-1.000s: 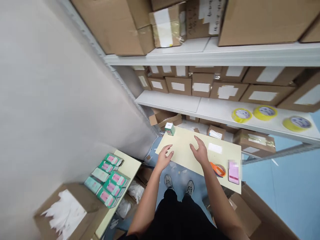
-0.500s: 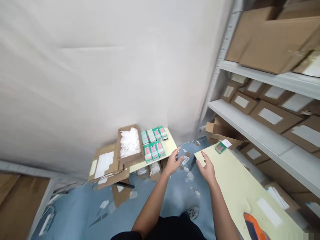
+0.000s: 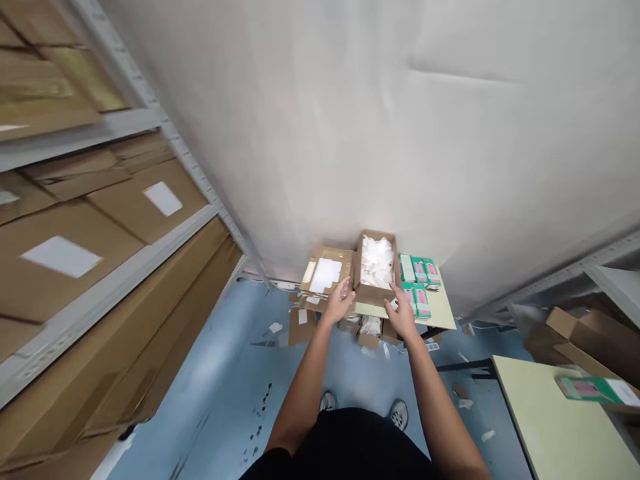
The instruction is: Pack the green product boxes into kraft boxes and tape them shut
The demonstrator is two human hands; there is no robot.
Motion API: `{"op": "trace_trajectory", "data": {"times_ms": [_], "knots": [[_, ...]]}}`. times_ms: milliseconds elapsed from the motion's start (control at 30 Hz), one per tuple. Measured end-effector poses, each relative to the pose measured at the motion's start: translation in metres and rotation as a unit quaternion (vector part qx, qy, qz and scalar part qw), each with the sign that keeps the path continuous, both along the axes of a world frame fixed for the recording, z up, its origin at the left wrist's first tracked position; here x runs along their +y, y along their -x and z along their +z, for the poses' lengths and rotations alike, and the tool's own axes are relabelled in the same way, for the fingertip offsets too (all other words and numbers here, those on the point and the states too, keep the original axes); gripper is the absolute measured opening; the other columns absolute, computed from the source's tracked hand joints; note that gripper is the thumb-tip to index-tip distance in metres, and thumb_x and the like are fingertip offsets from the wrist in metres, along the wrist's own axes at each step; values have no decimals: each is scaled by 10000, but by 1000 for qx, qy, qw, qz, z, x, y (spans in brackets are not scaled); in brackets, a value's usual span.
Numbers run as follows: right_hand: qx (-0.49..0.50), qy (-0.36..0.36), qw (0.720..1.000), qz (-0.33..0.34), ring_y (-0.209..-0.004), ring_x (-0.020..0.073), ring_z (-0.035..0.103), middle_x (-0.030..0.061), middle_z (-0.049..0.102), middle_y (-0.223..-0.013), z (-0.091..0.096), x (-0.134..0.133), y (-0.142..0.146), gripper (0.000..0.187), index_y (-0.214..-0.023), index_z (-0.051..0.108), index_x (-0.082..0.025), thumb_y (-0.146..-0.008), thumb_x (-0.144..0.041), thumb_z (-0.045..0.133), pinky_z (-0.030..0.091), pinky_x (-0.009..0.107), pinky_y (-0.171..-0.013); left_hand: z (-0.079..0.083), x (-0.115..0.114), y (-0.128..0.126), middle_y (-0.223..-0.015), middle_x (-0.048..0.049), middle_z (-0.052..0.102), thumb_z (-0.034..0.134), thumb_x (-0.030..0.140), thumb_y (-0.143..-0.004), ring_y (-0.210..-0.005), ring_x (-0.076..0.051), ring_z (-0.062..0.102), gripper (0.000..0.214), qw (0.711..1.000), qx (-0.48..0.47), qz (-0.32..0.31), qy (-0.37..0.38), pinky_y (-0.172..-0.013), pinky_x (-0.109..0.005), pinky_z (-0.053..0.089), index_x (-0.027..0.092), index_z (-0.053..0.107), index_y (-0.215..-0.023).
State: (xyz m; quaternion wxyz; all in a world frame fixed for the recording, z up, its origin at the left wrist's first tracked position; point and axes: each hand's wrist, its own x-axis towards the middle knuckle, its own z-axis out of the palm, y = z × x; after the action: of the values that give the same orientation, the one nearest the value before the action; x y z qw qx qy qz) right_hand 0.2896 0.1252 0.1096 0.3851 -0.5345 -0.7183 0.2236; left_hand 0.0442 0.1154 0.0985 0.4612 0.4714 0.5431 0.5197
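An open cardboard box point(image 3: 374, 295) full of crumpled white pieces point(image 3: 377, 261) stands on a small pale-yellow table point(image 3: 445, 308) against the wall. My left hand point(image 3: 339, 302) is at the box's near left corner, its fingers apart and slightly curved. On the other side, my right hand point(image 3: 401, 312) is at the near right corner, thumb and fingers spread. Whether the fingertips touch the cardboard I cannot tell. Right of the box lie green-and-pink packages point(image 3: 419, 298) in rows. Flattened cardboard point(image 3: 345, 259) with a white sheet point(image 3: 325, 275) lies to its left.
A metal shelf point(image 3: 187, 157) with cardboard boxes rises at the left. A second pale table point(image 3: 550, 417) at the right bears a green package point(image 3: 595, 389). Open cartons point(image 3: 595, 340) stand behind it. Paper scraps point(image 3: 275, 327) litter the blue floor point(image 3: 220, 373).
My view has swung left, from the right-hand shelf and table to the small table. Both hands, spread in front of me before, are now at the open box's near corners.
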Motion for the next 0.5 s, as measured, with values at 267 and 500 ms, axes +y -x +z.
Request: {"op": "trace_trajectory", "data": {"times_ms": [267, 500], "knots": [[-18, 1, 995, 101, -1496, 290, 441, 155, 514, -1577, -1, 64, 138, 615, -1545, 485, -187, -954, -355, 530, 360, 523, -1252, -13, 18, 124, -1565, -145, 539, 714, 364, -908, -1363, -288, 579, 609, 995, -1, 95, 21, -1095, -425, 502, 256, 561, -1488], [-50, 82, 992, 83, -1491, 296, 448, 147, 530, -1571, -63, 129, 181, 604, -1528, 517, -178, -934, -286, 534, 358, 503, -1250, -65, 80, 149, -1492, -179, 601, 733, 355, -882, -1272, -275, 642, 581, 988, 15, 115, 104, -1084, -426, 499, 199, 608, -1427]]}}
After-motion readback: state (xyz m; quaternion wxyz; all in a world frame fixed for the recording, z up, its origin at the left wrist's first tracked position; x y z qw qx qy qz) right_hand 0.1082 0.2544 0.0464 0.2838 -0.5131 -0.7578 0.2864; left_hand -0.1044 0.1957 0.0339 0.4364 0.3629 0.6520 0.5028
